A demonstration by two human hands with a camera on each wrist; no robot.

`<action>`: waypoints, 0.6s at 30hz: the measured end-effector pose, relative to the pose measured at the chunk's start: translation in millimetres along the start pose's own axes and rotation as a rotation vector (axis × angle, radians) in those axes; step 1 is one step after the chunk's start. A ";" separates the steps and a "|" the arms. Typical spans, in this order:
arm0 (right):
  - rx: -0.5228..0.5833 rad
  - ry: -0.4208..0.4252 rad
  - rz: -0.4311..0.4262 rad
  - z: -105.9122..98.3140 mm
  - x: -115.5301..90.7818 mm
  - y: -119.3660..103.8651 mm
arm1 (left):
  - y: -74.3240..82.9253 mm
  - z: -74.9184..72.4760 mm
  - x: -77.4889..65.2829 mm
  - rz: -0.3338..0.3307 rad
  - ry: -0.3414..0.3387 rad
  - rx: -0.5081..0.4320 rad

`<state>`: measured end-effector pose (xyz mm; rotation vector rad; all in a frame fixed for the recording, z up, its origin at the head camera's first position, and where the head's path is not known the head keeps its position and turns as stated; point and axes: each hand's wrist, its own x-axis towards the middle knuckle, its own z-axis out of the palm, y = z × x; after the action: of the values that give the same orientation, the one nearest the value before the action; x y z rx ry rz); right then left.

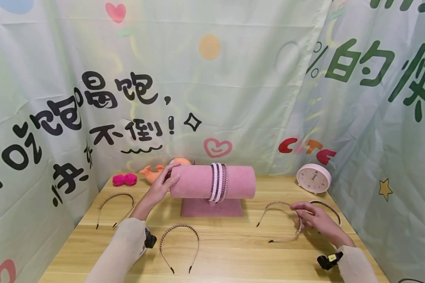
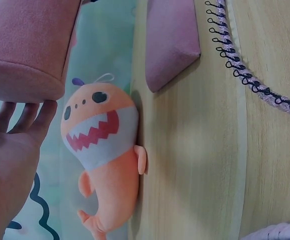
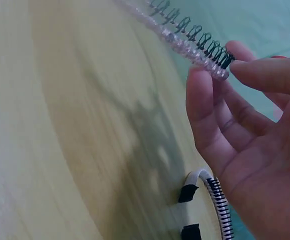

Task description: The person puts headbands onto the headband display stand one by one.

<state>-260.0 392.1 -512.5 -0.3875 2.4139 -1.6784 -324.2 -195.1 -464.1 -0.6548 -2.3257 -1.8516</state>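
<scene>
A pink padded roll (image 1: 191, 181) stands on a pink base (image 1: 212, 208), with several headbands (image 1: 218, 182) looped round its middle. At its left end my left hand (image 1: 161, 186) touches the roll with fairly straight fingers; the left wrist view shows the fingertips against the end face. On the right, my right hand (image 1: 316, 220) pinches a thin beaded headband (image 1: 279, 203) between thumb and fingers. In the right wrist view the held headband (image 3: 185, 47) has a row of dark wire loops along it. Beside that hand lies another headband (image 1: 334, 209), lighter with dark bands.
Two more headbands lie on the wooden table, one at the left (image 1: 115, 195) and another at the front (image 1: 180, 226). Behind the roll is an orange plush toy (image 2: 117, 185). A pink bow-shaped item (image 1: 124, 179) sits back left, a round clock (image 1: 313, 178) back right. Printed curtains surround the table.
</scene>
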 end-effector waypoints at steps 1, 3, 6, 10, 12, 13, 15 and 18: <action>0.012 0.005 0.004 0.1 -0.2 0.1 | 0.0 -0.1 -0.1 -0.003 -0.002 -0.003; 0.045 0.009 0.013 0.4 -0.6 -0.2 | -0.2 -0.4 -0.4 -0.004 -0.004 -0.001; 0.087 -0.011 0.015 -0.4 -1.0 -1.4 | -0.5 -0.6 -0.5 0.003 -0.003 0.022; 0.113 -0.056 0.007 -1.7 -1.0 -3.0 | -1.9 -1.0 -0.4 0.016 -0.001 0.039; 0.110 -0.077 0.000 -2.1 -0.9 -3.9 | -2.6 -1.0 -0.2 0.021 -0.002 0.035; 0.109 -0.084 0.001 -2.0 -0.9 -4.8 | -2.5 -0.9 -0.3 0.020 -0.003 0.032; 0.097 -0.089 0.005 -1.7 -1.2 -8.4 | -2.4 -0.8 -0.3 0.020 -0.004 0.028; 0.080 -0.074 0.026 0.5 -1.7 -18.2 | -1.3 -0.5 -0.8 0.015 -0.005 0.025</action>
<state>-256.2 386.2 -495.7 -0.3976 2.2823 -1.7120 -324.0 -196.0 -465.4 -0.6727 -2.3358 -1.8141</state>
